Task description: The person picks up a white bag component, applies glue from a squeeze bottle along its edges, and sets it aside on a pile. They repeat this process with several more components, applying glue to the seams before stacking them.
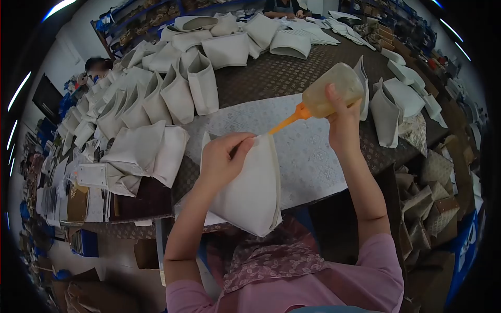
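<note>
A white pouch-like bag piece is held at its upper edge by my left hand, fingers pinched on the rim. My right hand grips a squeeze glue bottle, cloudy and yellowish, tilted down to the left. Its orange nozzle points at the rim beside my left fingertips; whether the tip touches the rim is hard to tell. Under the piece lies a white patterned sheet on the table. The lower end of the piece hangs toward my apron.
Several white pouches stand in rows at the left and back. Two more pouches stand at the right. Flat white pieces lie on a dark box at the left. A person sits across the brown patterned table. Patterned pieces fill a carton at right.
</note>
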`<state>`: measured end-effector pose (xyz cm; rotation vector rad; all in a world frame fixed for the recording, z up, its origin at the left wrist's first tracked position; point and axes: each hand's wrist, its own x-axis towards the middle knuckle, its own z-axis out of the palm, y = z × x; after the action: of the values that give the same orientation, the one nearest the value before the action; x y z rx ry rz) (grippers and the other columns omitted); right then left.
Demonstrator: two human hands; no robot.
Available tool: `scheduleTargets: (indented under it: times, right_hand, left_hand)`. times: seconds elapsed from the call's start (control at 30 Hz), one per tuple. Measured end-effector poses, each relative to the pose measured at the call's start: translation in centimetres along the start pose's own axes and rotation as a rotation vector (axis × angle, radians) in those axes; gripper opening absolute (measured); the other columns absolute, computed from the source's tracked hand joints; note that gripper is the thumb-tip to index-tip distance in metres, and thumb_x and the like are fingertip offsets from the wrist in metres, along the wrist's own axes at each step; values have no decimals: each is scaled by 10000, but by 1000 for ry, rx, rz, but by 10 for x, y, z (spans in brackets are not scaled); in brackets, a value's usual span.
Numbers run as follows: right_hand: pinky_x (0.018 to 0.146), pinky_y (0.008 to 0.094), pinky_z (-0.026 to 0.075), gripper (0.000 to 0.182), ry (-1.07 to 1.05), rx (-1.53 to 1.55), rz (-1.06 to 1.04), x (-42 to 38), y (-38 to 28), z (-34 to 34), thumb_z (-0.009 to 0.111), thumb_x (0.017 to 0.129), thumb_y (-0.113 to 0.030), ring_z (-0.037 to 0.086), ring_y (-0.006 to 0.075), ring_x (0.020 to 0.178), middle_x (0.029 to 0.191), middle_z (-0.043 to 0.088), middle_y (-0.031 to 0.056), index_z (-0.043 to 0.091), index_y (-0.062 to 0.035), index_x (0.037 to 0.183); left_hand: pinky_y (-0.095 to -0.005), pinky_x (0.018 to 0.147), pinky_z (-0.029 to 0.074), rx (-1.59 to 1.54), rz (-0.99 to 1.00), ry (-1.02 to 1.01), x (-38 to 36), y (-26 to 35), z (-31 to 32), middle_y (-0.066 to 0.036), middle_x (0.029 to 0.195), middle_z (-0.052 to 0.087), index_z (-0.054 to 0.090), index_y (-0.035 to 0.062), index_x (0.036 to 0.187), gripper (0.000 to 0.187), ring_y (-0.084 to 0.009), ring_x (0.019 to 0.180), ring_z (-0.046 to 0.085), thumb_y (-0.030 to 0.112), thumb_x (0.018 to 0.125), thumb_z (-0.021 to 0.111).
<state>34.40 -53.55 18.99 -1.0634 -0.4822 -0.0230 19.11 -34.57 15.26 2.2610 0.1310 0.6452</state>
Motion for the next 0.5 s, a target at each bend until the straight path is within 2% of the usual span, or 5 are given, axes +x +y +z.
scheduleTargets:
  times: [0.3,0.4,0.5]
  right_hand:
    - [771,348,519,694,-39,-28,-6,8,13,-1,761,756,-283,564,201,979,1105,493,127,304,-31,1213]
    - [765,341,518,695,-15,6,-52,8,12,1,764,752,-278,565,196,972,1107,492,127,305,-31,1212]
    - [762,326,513,706,-30,2,-49,6,11,3,771,743,-278,566,189,964,1102,494,128,305,-26,1209]
  left_hand:
    - [-263,646,461,5,45,-9,-3,2,1,-86,822,665,662,28,961,163,-154,723,616,153,881,596]
    - [-279,546,458,-6,88,49,-3,1,4,-70,814,668,682,77,914,132,-196,603,600,164,855,603]
    - [-279,541,458,-6,97,53,-3,-2,6,-72,816,668,684,79,915,130,-195,601,601,163,854,605]
